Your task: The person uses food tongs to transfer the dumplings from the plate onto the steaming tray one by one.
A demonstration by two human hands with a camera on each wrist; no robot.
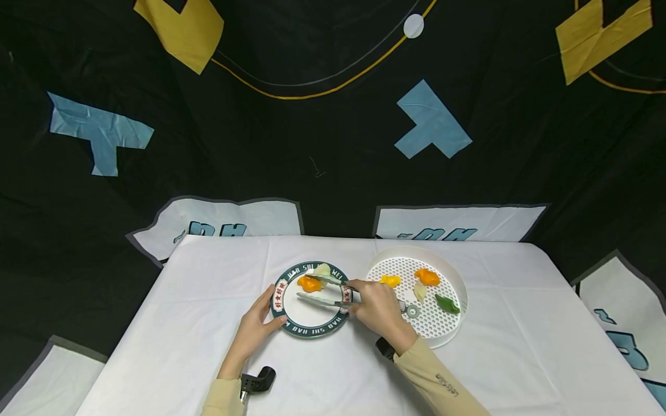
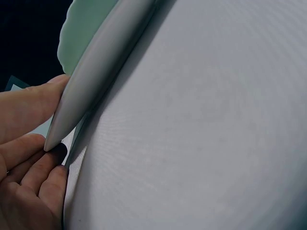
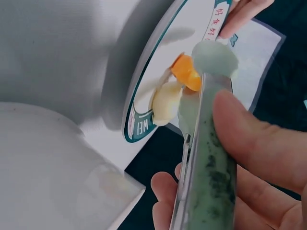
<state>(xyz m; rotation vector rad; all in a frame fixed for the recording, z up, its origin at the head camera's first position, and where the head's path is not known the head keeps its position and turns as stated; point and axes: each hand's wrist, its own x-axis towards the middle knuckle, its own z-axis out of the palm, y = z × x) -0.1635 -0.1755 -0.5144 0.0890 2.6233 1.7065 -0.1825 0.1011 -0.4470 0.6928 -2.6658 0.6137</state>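
Note:
My left hand holds the rim of a round white plate with a green lettered border, thumb on top and fingers beneath in the left wrist view. On the plate lie an orange pepper-like piece and a pale piece. My right hand grips green-and-metal tongs, their arms spread over the plate. One tong tip is near the orange piece; whether they touch cannot be told. The left wrist view shows a light green scalloped tong tip above the plate's edge.
Right of the plate stands a round white perforated tray. It holds a yellow piece, an orange piece, a pale piece and a green piece. A white cloth covers the table; a black backdrop hangs behind.

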